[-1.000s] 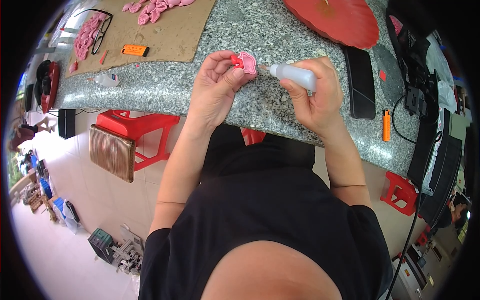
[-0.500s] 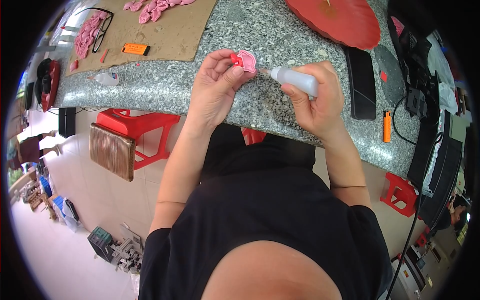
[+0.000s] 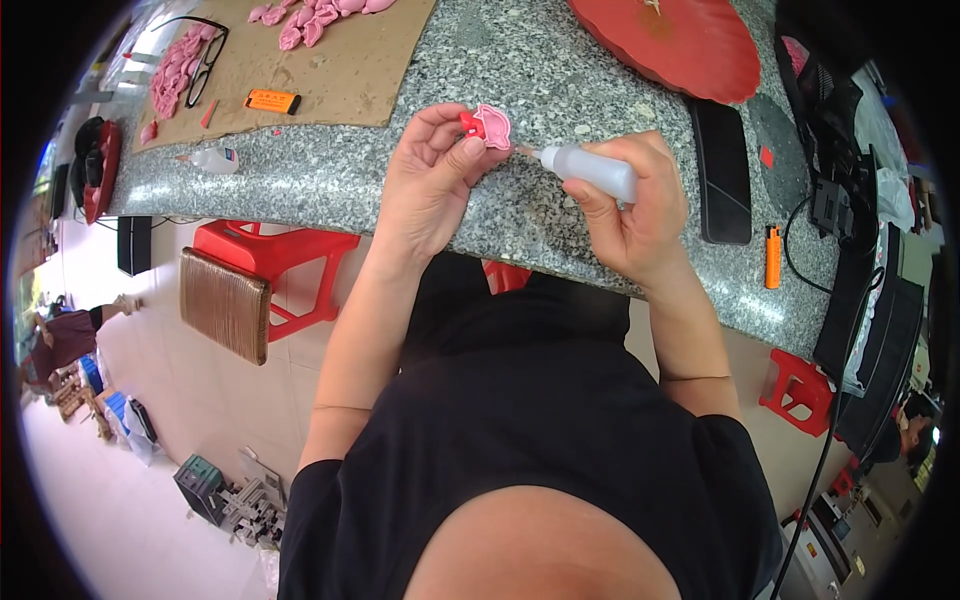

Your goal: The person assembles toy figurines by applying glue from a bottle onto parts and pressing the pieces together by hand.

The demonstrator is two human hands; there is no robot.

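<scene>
Between the thumb and fingers of my left hand [image 3: 432, 165] is a small pink molded piece [image 3: 494, 128], its hollow, rimmed side showing. A red bow-like part [image 3: 471, 123] sits at its left edge, by my fingertips. My right hand [image 3: 645, 200] is wrapped round a translucent squeeze bottle [image 3: 592, 172] lying nearly level, its thin nozzle pointing left. The nozzle tip is close to the lower right edge of the pink piece; I cannot tell whether they touch. Both hands are above the near part of the speckled granite table [image 3: 330, 180].
Pink pieces [image 3: 315, 20], black-framed glasses [image 3: 205, 70] and an orange lighter [image 3: 272, 101] lie on cardboard [image 3: 345, 75] at the left. Another small bottle [image 3: 213, 159] is beside it. At the right are a red scalloped tray [image 3: 690, 60], a black phone [image 3: 722, 170] and a second orange lighter [image 3: 773, 257].
The bottle's nozzle has dipped slightly and stays beside the pink piece. Both hands keep their hold and have barely moved. At the far left, a person in the background has shifted.
</scene>
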